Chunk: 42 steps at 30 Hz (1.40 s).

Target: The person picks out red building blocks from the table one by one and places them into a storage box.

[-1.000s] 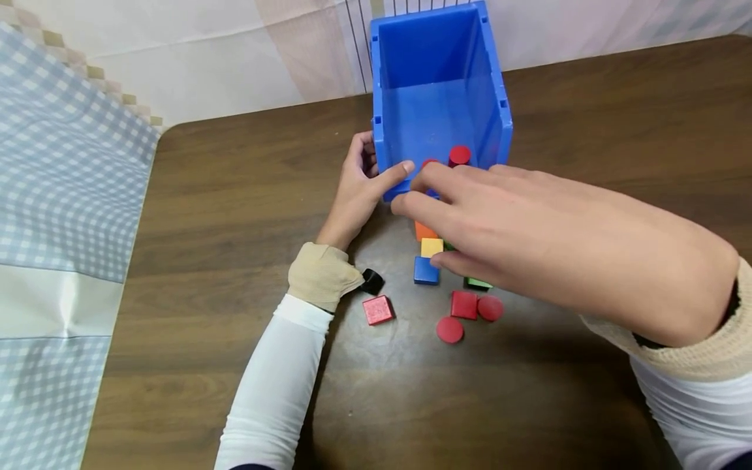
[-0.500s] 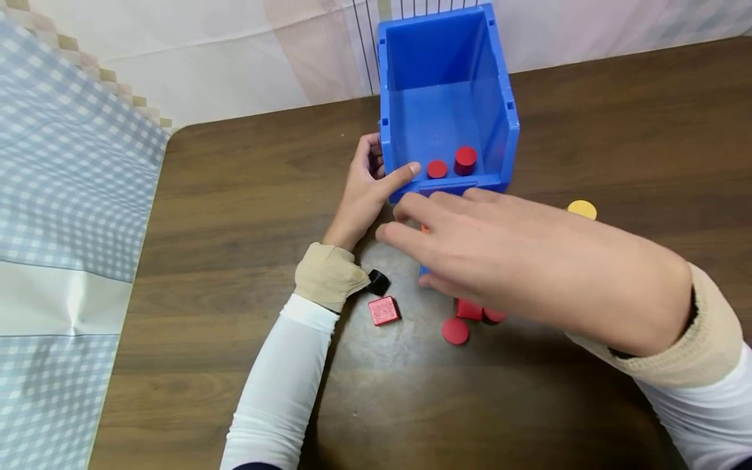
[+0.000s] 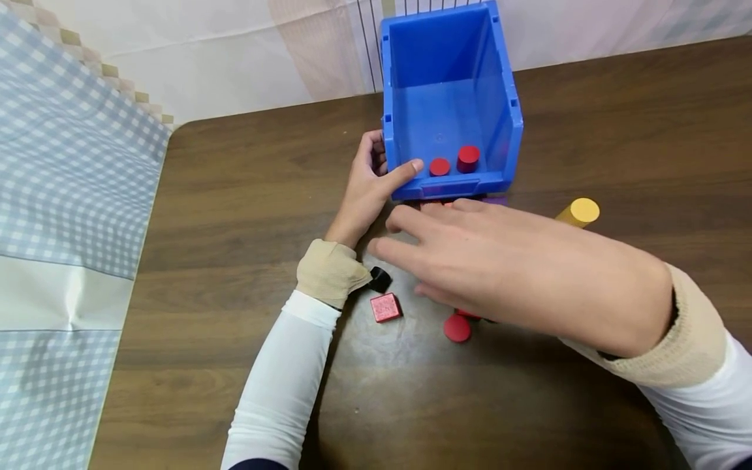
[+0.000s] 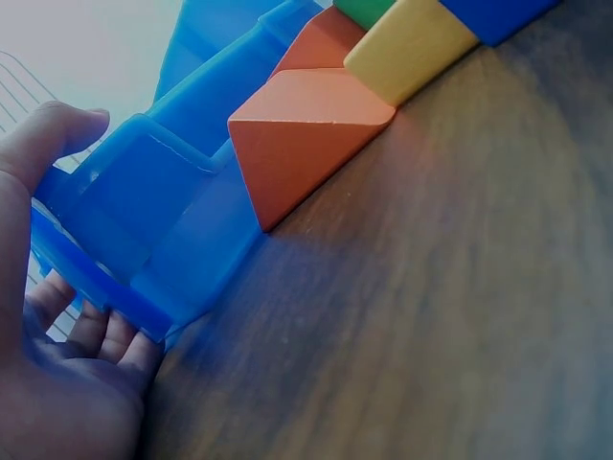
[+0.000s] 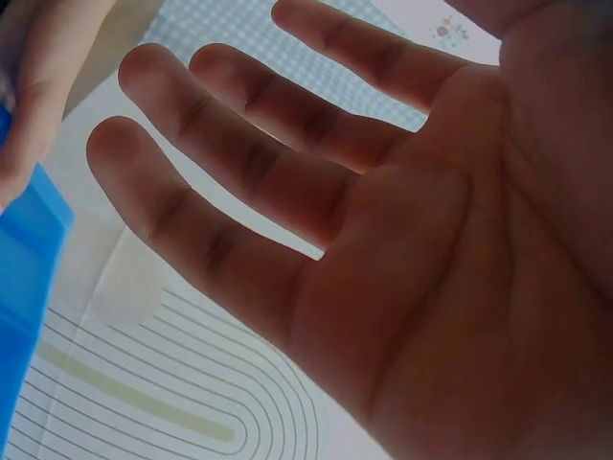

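My left hand grips the left front corner of a blue plastic bin, its thumb over the rim and its fingers round the outer side. Inside the bin, near its front wall, stand a taller red cylinder and a flatter red one. Just in front of the bin, my right hand hovers over a group of blocks and hides most of them. Its fingers are spread and relaxed in the right wrist view, holding nothing. The left wrist view shows an orange triangular block beside the bin, then a yellow block.
A red cube lies near my left wrist, by a small black object at the wrist wrap. To its right is a red disc. A yellow cylinder stands beyond my right hand. Cloth hangs behind the table.
My right hand has drawn back from the bin's front, uncovering the red cylinders inside and the yellow cylinder at the right. My left hand keeps its grip on the bin.
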Tool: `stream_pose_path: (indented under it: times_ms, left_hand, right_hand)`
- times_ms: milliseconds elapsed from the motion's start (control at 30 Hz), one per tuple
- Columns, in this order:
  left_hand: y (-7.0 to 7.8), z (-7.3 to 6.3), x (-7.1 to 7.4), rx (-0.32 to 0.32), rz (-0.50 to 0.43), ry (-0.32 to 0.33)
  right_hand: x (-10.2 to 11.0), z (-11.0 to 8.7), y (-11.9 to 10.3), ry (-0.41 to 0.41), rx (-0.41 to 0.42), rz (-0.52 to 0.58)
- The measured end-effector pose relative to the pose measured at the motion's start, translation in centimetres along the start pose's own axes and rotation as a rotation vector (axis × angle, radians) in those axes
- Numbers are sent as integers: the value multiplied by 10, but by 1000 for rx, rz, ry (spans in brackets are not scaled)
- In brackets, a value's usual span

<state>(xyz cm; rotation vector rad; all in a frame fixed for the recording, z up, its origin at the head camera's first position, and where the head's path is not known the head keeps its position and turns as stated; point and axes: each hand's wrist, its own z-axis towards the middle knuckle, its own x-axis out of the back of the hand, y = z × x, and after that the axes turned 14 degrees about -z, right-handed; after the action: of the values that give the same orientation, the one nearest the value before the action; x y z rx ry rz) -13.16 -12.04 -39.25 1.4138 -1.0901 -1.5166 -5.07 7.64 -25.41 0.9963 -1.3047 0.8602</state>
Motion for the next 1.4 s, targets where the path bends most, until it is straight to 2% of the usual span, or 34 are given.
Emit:
stream_pose_path:
  times_ms: [167,400,633,900,1233,1400]
  left_hand:
    - [0,1,3,0,32,4]
    - [0,1,2,0,70,1]
    - [2,3,-1,10,70,1]
    - [2,1,1,-7,88,11]
    - [1,0,2,-6,100,11]
    - [0,2,2,-4,104,9]
  right_hand:
    - [-2,5,-4,23,57,-31]
    - [-3,7,-8,23,48,-27]
    - [-4,8,-11,18,100,-39]
    - [-8,13,-20,-49,74,-45]
    - [-15,8,-25,21,76,-83]
    - [-15,10,-25,-8,74,-77]
